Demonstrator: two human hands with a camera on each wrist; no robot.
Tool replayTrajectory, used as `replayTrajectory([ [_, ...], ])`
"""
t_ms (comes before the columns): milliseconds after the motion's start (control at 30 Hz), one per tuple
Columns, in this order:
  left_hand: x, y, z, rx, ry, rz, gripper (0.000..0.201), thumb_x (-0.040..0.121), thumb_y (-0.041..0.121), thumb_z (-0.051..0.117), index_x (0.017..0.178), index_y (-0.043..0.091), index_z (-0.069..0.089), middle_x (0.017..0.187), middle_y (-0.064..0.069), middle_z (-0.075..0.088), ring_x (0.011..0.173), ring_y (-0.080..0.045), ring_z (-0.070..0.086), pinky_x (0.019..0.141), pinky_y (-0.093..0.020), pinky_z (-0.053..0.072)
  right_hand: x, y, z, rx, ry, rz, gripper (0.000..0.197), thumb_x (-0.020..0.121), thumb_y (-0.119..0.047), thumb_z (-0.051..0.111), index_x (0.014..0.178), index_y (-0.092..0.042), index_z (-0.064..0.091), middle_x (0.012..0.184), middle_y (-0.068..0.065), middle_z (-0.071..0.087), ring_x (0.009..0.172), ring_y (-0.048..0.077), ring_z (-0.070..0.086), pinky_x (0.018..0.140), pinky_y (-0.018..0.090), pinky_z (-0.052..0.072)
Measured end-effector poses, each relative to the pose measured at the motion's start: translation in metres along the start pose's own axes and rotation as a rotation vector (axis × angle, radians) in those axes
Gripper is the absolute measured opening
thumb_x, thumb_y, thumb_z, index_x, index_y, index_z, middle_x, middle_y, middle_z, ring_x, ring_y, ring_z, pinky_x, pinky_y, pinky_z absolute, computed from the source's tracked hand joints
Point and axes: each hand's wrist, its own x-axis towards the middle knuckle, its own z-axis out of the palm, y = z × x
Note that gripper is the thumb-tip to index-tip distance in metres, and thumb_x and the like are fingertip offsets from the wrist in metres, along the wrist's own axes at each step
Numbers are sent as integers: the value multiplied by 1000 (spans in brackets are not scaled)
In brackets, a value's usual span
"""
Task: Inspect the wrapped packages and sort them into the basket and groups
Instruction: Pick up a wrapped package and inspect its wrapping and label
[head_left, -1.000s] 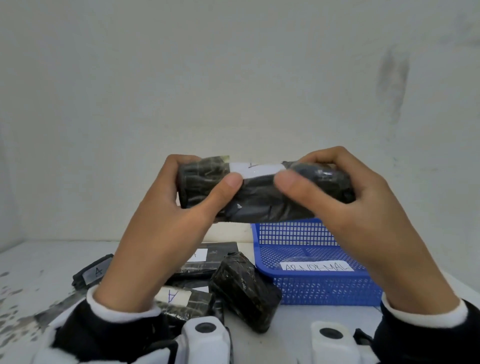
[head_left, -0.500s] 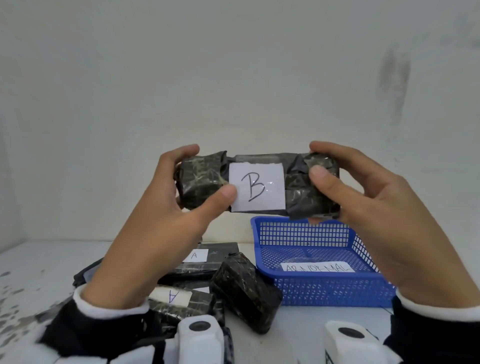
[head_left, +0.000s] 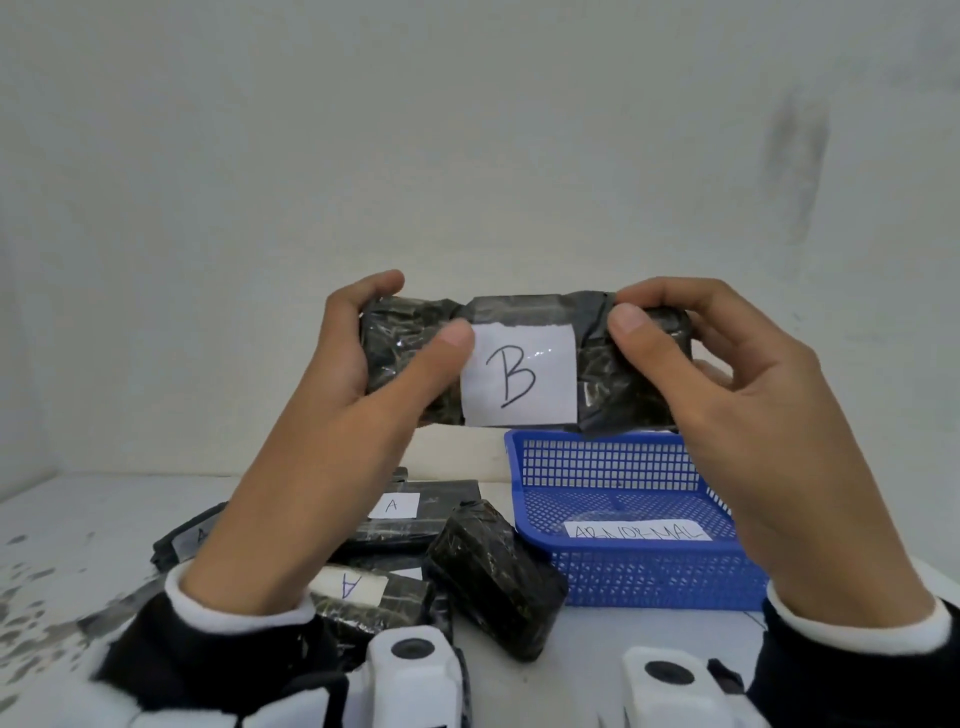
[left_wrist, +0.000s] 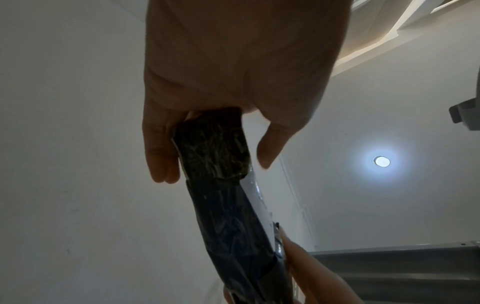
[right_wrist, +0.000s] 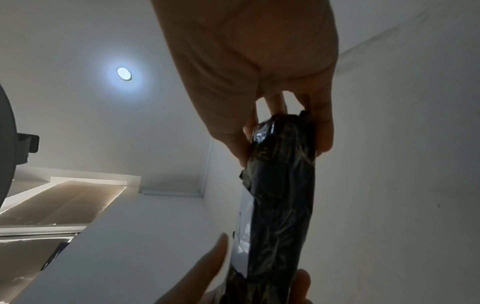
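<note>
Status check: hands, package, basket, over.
Left hand and right hand grip B package by its ends, label facing. Blue basket below holds no packages. Nothing blocking.

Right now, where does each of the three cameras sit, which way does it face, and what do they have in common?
Head: on the head, facing forward-down at the B package, blue basket, table pile; both hands show.
Left wrist: looks up along the left hand at the package, ceiling lamp.
Right wrist: looks up along the right hand likewise.
Shared: all three see the package; both wrist views see the lamp.
</note>
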Motion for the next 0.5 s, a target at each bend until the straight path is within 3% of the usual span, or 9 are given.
replayTrajectory([
  [133,-3,4,2,75,-3,-27,78,55,59,69,128,51,42,95,15,71,77,-4,70,70,-21,45,-2,-4,0,0,-6,-11,20,72,-44,76,89,-34,73,90,-5,74,73,12,74,71,31,63],
  [233,-4,5,3,119,-3,-15,89,48,62,69,131,51,37,101,19,67,83,-1,69,75,-23,49,-3,-6,2,-35,-45,-15,43,56,-54,78,95,-39,70,94,-15,74,82,9,73,75,26,60],
  [300,-5,4,3,121,6,-13,91,48,62,70,131,51,37,104,20,67,83,-1,69,77,-24,49,-4,-6,3,-57,-54,-26,47,53,-54,79,97,-41,67,95,-19,72,84,7,72,76,26,60],
  [400,-5,4,5,113,13,-19,94,45,64,69,132,49,37,102,20,68,83,0,69,76,-22,49,-5,-7,3,-79,-71,-32,54,51,-54,82,100,-43,64,100,-15,72,87,10,73,82,35,60],
  [500,-4,2,6,120,26,-19,95,47,67,71,133,48,36,101,19,69,83,-1,69,79,-24,50,-7,-8,3,-108,-80,-51,58,52,-51,85,103,-41,62,105,-9,69,88,11,72,85,37,59],
])
